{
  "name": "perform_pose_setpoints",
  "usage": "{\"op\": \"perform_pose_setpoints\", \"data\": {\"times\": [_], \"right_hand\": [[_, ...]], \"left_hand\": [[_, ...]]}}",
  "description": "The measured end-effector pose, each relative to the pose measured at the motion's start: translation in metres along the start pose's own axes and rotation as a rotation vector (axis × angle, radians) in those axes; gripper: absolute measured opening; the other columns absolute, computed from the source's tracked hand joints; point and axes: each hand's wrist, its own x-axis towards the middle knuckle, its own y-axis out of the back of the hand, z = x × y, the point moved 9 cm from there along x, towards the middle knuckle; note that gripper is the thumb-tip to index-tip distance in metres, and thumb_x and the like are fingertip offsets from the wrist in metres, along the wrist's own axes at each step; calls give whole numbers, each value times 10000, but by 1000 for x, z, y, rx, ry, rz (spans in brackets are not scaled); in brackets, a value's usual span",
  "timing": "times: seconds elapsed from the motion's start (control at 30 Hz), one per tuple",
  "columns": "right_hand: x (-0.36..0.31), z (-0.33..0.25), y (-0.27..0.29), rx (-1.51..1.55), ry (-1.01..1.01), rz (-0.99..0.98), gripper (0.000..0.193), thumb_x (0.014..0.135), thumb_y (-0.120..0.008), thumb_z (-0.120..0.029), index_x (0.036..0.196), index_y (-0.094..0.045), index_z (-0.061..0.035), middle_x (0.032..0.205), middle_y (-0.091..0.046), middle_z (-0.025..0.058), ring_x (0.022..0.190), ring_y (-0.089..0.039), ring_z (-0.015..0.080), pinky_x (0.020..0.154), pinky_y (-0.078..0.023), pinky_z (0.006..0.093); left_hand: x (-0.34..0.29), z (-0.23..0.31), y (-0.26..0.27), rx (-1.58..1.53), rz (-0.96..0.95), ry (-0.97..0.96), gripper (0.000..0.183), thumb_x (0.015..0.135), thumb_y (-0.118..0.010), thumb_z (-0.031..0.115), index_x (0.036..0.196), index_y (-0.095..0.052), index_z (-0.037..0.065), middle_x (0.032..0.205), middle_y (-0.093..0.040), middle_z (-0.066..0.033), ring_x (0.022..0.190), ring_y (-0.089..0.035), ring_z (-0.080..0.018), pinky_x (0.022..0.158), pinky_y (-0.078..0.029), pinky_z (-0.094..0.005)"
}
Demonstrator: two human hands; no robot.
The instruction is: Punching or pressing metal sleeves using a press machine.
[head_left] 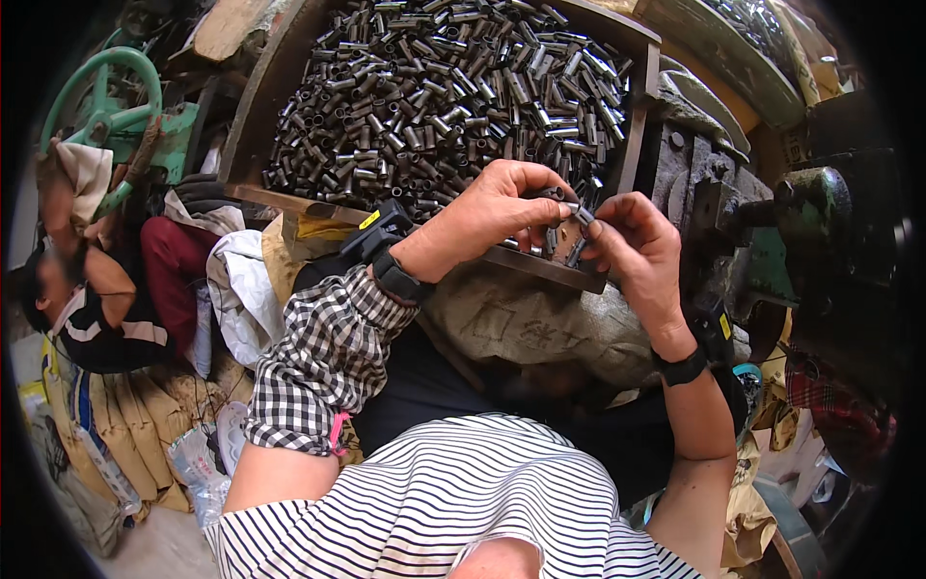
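Note:
Above the near right corner of a wooden tray (449,234), both hands meet over small metal pieces. My left hand (487,214) is closed, thumb and forefinger pinching a short grey metal tube (583,213). From the other side, the thumb and fingers of my right hand (639,243) close on the same tube's end. More dark tubes show under the left fingers, but whether that hand holds them I cannot tell. A large heap of short metal tubes (453,106) fills the tray behind the hands.
A dark, greasy machine (820,232) stands close on the right. A grey sack (521,314) lies below the tray's near edge. At the left, another person (101,280) sits beside a green handwheel (106,116). Stacked tan sacks (135,434) lie at lower left.

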Motion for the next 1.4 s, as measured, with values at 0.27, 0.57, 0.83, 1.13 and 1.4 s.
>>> {"op": "perform_pose_setpoints", "data": {"times": [0.27,0.57,0.83,1.13,1.4], "right_hand": [[-1,-9,-3,-14,32,-66,204,811,-621,-6,1004,-555,-12,707,-583,-3,597,-546,29,494,-424,179],[4,4,5,182,-84,-55,235,797,-643,-41,1008,-546,-4,791,-604,11,604,-559,35,463,-393,151],[0,4,2,73,-59,-40,193,919,-565,-182,946,-636,-4,708,-597,7,512,-490,18,426,-377,153],[3,27,-4,381,-212,-104,272,935,-537,-246,844,-616,-1,632,-594,23,403,-471,41,364,-369,170],[-1,26,-4,345,-222,-89,266,934,-540,-242,860,-622,0,642,-594,22,430,-480,38,385,-374,166]], "left_hand": [[-1,-2,-1,-68,40,-1,192,853,-616,112,1017,-602,13,734,-618,17,559,-550,-18,477,-447,-153],[2,-8,2,-229,71,10,157,851,-624,104,989,-588,39,802,-618,-1,569,-546,-31,479,-446,-149],[2,-12,2,-284,49,25,155,868,-619,128,983,-586,30,782,-611,-1,552,-550,-34,458,-456,-149],[2,-10,-3,-282,24,17,169,872,-618,135,989,-586,17,773,-613,1,554,-561,-33,461,-467,-147],[1,-11,-3,-292,40,7,167,874,-618,139,974,-588,9,735,-606,3,529,-549,-25,452,-450,-139]]}}
